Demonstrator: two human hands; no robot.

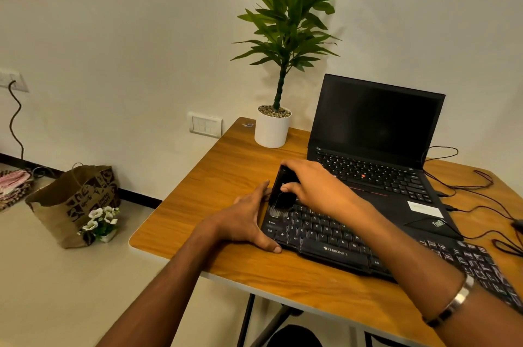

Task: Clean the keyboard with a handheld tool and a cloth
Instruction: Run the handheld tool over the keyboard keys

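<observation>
A right hand [314, 186] grips a black tool [283, 189] on the far-left corner of a keyboard [334, 244] before a laptop [376, 148]; the left hand [249, 222] rests open against the keyboard's left end.

"ZEBRONICS" on keyboard [336, 253]

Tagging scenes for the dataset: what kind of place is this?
Likely a home or small-office desk corner: a wooden table against a plain wall, with an open laptop, an external keyboard and a potted plant. A paper bag sits on the floor.
</observation>
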